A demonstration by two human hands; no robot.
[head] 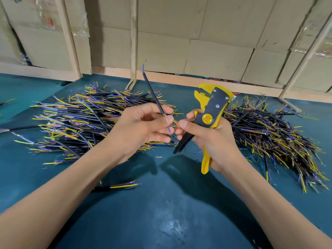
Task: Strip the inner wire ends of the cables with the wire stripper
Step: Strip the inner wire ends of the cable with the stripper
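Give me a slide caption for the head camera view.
Left hand holds a black cable; right hand grips the wire stripper.

teal table point(161, 203) bears two cable heaps point(80, 119) point(273, 137).

Stripper point(211, 112) in my right hand point(212, 139): yellow body, dark grey plate, black handle. Cable point(153, 95) black, inner wires blue, yellow. Table point(161, 203) teal. Boxes point(215, 42) tan.
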